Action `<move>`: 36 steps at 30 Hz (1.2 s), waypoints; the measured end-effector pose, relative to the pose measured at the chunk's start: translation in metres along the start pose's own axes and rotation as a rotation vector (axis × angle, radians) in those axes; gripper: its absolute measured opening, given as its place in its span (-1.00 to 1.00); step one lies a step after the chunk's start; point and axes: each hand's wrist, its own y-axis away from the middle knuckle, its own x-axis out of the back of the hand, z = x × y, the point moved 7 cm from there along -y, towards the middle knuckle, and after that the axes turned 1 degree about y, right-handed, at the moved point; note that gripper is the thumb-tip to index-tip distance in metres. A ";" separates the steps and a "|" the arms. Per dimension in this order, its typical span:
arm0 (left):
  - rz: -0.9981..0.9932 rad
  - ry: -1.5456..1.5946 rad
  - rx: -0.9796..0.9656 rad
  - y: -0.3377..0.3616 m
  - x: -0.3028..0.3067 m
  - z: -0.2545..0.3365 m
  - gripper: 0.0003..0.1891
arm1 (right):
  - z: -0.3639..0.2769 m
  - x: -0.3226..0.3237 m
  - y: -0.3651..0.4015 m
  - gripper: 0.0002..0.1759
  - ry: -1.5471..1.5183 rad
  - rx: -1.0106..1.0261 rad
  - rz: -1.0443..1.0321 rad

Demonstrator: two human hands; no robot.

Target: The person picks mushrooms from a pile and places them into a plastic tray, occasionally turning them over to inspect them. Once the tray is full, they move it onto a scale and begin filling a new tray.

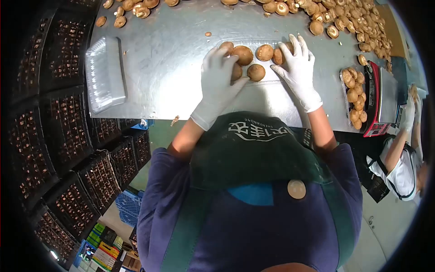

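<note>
Both of my hands wear white gloves and rest over a clear plastic tray (268, 83) on the metal table. Brown mushrooms lie in the tray, among them a large one (243, 55), one by the front rim (256, 72) and one at the back (264, 52). My left hand (219, 79) curls around a mushroom (236, 71) at the left end, partly covering it. At the right end, my right hand (299, 72) has its thumb and index finger about another mushroom (277, 56), its other fingers stretched away.
Stacked clear trays (105, 75) stand at the table's left edge. A filled mushroom tray (355, 97) sits beside a red scale (372, 99) at right. Loose mushrooms (344, 18) pile at the back right. Black crates (68, 118) line the left. A co-worker's gloved hand (409, 111) shows far right.
</note>
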 end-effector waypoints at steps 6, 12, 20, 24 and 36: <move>-0.073 -0.225 -0.304 -0.012 -0.026 0.025 -0.52 | 0.009 -0.014 0.002 -0.37 -0.110 -0.025 -0.057; -0.079 -0.240 -0.300 -0.010 -0.040 0.024 -0.59 | -0.001 -0.007 -0.002 -0.35 -0.154 -0.055 0.040; -0.015 -0.134 -0.311 -0.016 -0.041 0.027 -0.59 | -0.015 0.014 0.000 -0.28 -0.077 -0.045 0.035; -0.052 0.036 -0.352 -0.013 -0.031 0.070 -0.56 | -0.015 0.017 0.041 -0.29 -1.066 -0.433 -0.172; -0.088 -0.312 -0.378 -0.071 -0.099 0.050 -0.56 | 0.061 0.092 0.138 -0.59 -0.210 -0.335 -0.372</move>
